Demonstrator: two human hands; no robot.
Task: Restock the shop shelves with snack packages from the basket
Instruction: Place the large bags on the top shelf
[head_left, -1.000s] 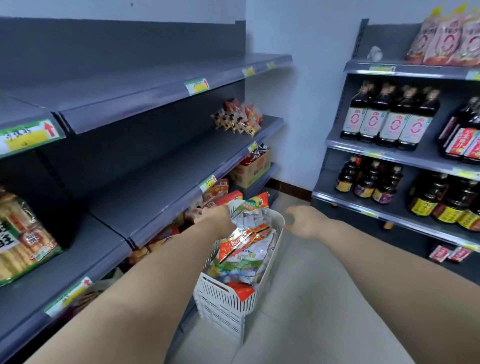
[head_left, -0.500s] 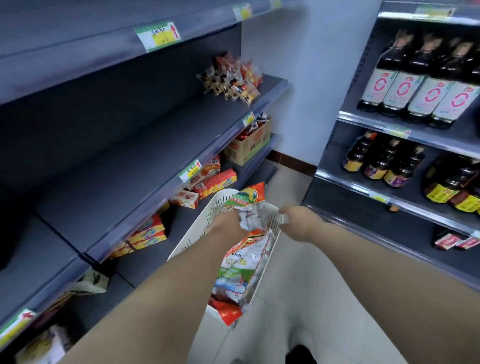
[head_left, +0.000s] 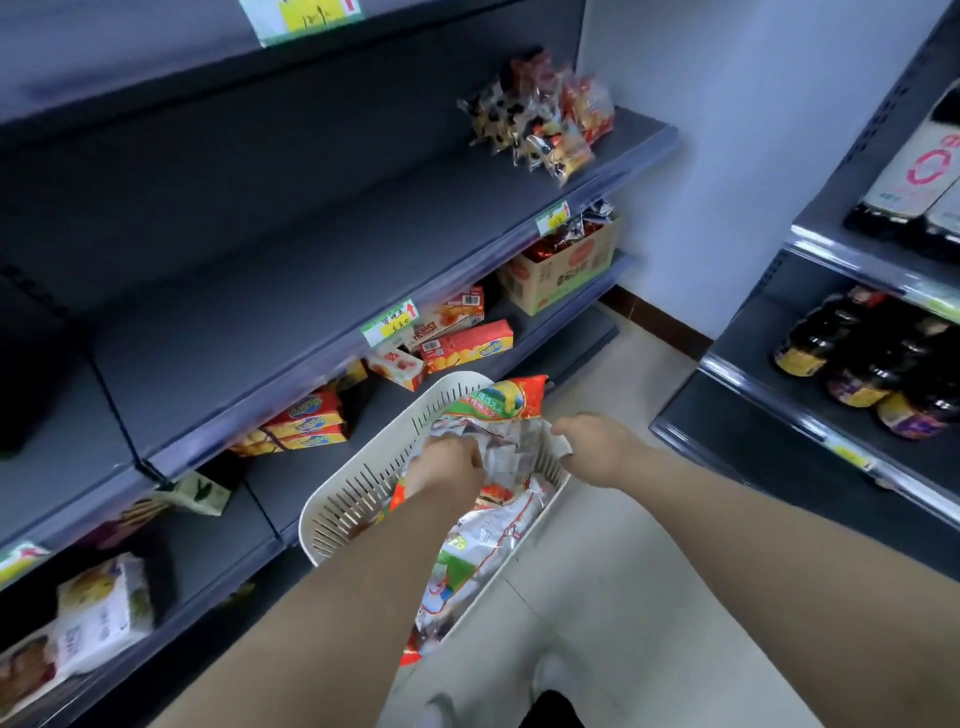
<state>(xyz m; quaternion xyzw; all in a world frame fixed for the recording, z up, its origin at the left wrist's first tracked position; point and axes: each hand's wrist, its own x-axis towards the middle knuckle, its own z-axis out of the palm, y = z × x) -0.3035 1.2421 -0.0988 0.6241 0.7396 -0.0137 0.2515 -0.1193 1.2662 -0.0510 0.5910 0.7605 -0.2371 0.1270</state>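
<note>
**Entry: basket pick, first packet**

- **Left hand**: a second ago it only lay on top of the load. Now your fingers are curled tight into the crumpled silver snack packet, bunching its foil. That packet is held but not lifted; it sits at the top of the pile, inside the basket.
- **Right hand**: a second ago it hung well apart from the basket, over the floor. It has since closed in to the right rim, beside the packet's corner. Its fingers are hidden behind the knuckles, so you cannot tell whether it clasps the rim, the packet, or nothing.
- **White slotted basket**: on the floor beside the shelving and full. A red-and-green packet stands at its far end, with more packets under your left forearm.
- **Middle shelf**: long and mostly bare, with small wrapped snacks bunched at its far end. Your view has dropped closer to it.
- **Lower shelf**: red biscuit boxes.

**Status:** judged as reach finished and grasp made on one side. Nothing from this load is shelved yet; the lift out and the carry to the shelf remain.
</note>
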